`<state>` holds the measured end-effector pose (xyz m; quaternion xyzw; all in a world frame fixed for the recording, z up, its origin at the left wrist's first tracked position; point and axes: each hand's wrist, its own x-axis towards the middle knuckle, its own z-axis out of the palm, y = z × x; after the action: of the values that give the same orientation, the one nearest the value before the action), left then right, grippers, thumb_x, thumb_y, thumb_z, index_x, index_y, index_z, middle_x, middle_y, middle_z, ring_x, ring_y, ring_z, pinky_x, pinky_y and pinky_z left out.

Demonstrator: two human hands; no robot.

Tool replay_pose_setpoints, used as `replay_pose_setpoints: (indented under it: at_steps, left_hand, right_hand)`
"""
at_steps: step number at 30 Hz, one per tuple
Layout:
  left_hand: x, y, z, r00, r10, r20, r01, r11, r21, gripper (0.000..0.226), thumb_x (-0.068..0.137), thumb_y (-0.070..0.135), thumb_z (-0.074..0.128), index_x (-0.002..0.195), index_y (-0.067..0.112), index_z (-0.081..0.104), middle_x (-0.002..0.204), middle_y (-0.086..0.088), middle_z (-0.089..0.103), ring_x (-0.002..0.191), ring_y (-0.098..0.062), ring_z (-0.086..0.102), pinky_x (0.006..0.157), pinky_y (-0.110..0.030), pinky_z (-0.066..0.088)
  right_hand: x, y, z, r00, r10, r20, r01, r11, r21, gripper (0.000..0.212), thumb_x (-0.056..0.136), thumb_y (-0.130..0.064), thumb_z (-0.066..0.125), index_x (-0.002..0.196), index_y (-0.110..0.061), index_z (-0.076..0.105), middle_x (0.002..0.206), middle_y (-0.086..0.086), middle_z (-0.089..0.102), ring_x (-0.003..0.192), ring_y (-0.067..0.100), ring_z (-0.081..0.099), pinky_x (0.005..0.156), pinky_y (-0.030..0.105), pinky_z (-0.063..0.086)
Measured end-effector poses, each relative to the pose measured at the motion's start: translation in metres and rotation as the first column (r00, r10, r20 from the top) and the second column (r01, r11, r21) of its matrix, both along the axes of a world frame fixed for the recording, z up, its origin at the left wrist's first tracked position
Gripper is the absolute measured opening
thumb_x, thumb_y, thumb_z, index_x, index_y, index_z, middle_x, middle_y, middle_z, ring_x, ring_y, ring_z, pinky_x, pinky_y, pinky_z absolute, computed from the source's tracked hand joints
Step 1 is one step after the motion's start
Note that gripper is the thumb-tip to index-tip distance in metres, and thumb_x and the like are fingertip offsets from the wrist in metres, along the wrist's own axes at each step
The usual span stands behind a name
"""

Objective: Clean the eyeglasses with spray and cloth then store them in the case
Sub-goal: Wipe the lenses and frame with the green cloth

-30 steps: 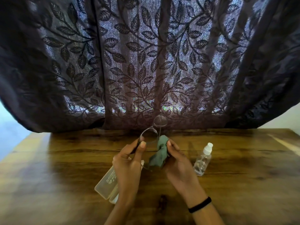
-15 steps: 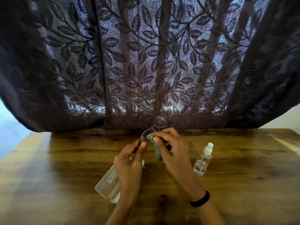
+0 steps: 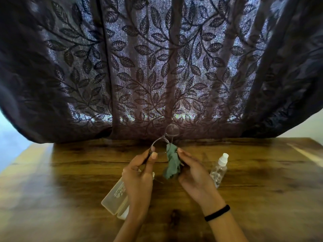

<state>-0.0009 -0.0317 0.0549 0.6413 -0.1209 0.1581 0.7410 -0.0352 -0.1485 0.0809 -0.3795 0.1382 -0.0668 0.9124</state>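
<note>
My left hand [image 3: 139,173] pinches the near lens rim of the thin-framed eyeglasses [image 3: 165,137], holding them up above the table with the far lens toward the curtain. My right hand [image 3: 192,170] grips a crumpled green cloth [image 3: 172,161] that hangs beside the near lens, touching the frame's right side. A clear spray bottle [image 3: 219,169] with a white cap stands just right of my right hand. The translucent case [image 3: 115,196] lies open on the table under my left wrist, partly hidden by it.
The wooden table [image 3: 70,180] stretches wide on both sides. A dark leaf-patterned curtain [image 3: 157,67] hangs along its far edge. A black band [image 3: 217,213] circles my right wrist.
My right hand came off the near lens and dropped back to the right with the cloth, which now hangs loose. The left hand and eyeglasses stayed put.
</note>
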Motion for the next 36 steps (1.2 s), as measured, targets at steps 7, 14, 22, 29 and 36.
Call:
replay_pose_setpoints:
  at_steps: [7,14,22,29,36]
  left_hand:
    - [-0.001,-0.002,0.002,0.999,-0.001,0.034,0.001,1.0,0.015,0.033,0.079,0.019,0.067,0.082,0.052,0.068,0.082,0.02,0.072,0.079,-0.002,0.068,0.064,-0.017,0.053]
    - [0.0,-0.001,0.007,0.995,0.052,0.082,-0.057,0.997,0.061,0.036,0.08,0.009,0.066,0.085,0.045,0.065,0.078,0.026,0.069,0.072,0.005,0.065,0.059,-0.007,0.047]
    - [0.002,0.002,0.006,0.999,0.053,0.01,-0.053,0.998,0.039,0.029,0.08,0.013,0.066,0.088,0.042,0.067,0.076,0.013,0.071,0.076,-0.005,0.067,0.069,-0.028,0.055]
    - [0.004,0.008,0.013,0.999,0.042,-0.008,-0.043,0.999,-0.029,0.021,0.074,0.036,0.063,0.094,0.031,0.07,0.072,0.001,0.068,0.07,-0.014,0.06,0.069,-0.042,0.05]
    - [0.006,0.01,0.015,0.998,-0.001,-0.066,-0.006,0.995,-0.099,0.018,0.073,0.029,0.064,0.09,0.028,0.07,0.071,0.007,0.068,0.071,-0.012,0.063,0.069,-0.027,0.057]
  right_hand:
    - [0.0,0.017,0.003,0.986,0.107,0.126,-0.118,0.989,0.083,0.023,0.078,-0.013,0.055,0.092,-0.01,0.073,0.09,0.006,0.074,0.079,0.016,0.07,0.071,0.027,0.058]
    - [-0.009,0.027,-0.001,0.974,0.119,0.191,-0.082,0.979,-0.188,0.024,0.077,-0.015,0.056,0.095,-0.016,0.073,0.094,0.003,0.075,0.086,0.013,0.069,0.069,0.022,0.056]
    - [-0.005,0.017,-0.01,0.969,0.0,0.246,0.202,0.573,-0.794,0.024,0.088,-0.008,0.056,0.094,-0.028,0.067,0.095,-0.006,0.062,0.09,0.003,0.062,0.078,0.017,0.05]
    - [-0.011,-0.015,-0.034,0.986,-0.059,0.158,0.167,0.222,-0.961,0.02,0.09,-0.009,0.055,0.099,-0.021,0.066,0.099,-0.006,0.058,0.089,0.001,0.056,0.074,0.007,0.044]
    - [-0.014,-0.049,-0.067,0.96,-0.278,-0.032,-0.064,-0.106,-0.992,0.033,0.086,-0.007,0.06,0.117,-0.019,0.06,0.124,0.001,0.06,0.104,0.012,0.059,0.085,0.016,0.045]
